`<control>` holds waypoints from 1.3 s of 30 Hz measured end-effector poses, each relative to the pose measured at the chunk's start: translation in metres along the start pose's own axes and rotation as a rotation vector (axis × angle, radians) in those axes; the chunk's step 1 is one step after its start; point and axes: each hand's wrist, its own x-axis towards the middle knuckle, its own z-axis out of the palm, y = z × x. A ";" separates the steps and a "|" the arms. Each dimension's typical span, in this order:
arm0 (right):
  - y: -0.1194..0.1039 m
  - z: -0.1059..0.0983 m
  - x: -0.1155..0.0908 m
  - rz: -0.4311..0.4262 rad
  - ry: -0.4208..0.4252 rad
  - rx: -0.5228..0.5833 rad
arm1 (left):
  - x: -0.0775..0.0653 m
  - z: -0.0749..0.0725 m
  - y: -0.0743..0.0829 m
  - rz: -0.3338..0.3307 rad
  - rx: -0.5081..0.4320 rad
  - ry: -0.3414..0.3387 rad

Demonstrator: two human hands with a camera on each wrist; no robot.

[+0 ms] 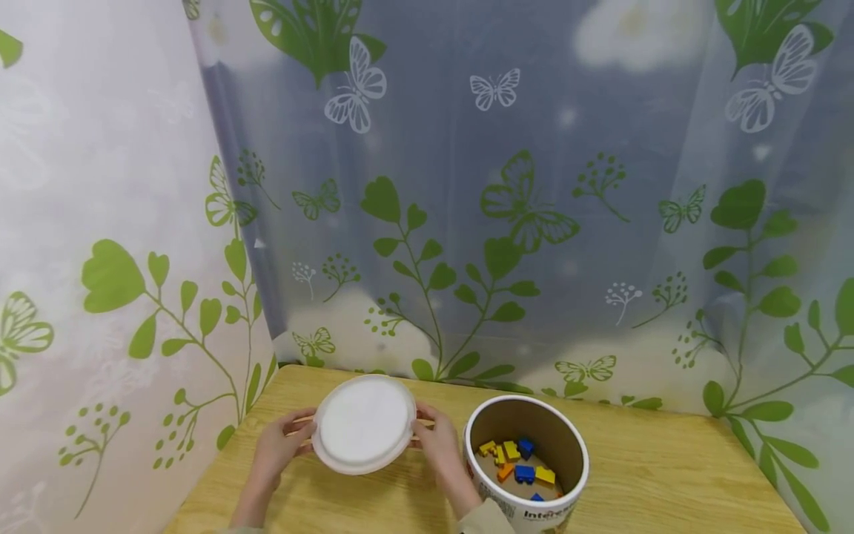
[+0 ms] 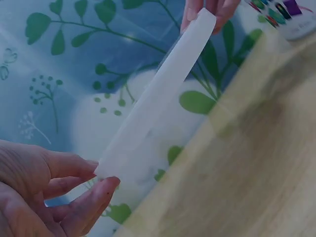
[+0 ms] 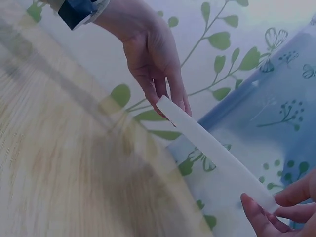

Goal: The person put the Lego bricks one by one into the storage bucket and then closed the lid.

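Observation:
A round white lid point(image 1: 365, 423) is held up off the wooden table between both hands. My left hand point(image 1: 279, 445) pinches its left edge between thumb and fingers. On the opposite edge my right hand point(image 1: 438, 446) has the same kind of pinch. Both wrist views show the lid point(image 2: 158, 94) edge-on, its rim turned to the camera. Just right of the right hand stands a white cylindrical tub point(image 1: 527, 512), its top uncovered. Inside it lie several yellow, blue and orange building blocks point(image 1: 524, 474) on the bottom.
The light wooden table point(image 1: 654, 475) reaches back to a curtain point(image 1: 434, 222) printed with green leaves and butterflies. A pale side curtain point(image 1: 133, 222) closes off the left. The tub stands close to the right forearm.

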 end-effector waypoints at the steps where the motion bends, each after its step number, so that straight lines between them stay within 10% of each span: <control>1: -0.004 0.000 -0.001 -0.007 0.000 0.006 | 0.000 -0.001 0.004 0.000 -0.021 -0.007; 21: -0.063 -0.025 -0.013 -0.098 0.007 -0.033 | -0.008 0.002 0.065 0.063 -0.085 -0.055; 39: -0.085 -0.101 -0.020 -0.044 0.046 -0.033 | -0.007 0.065 0.099 0.153 -0.171 -0.166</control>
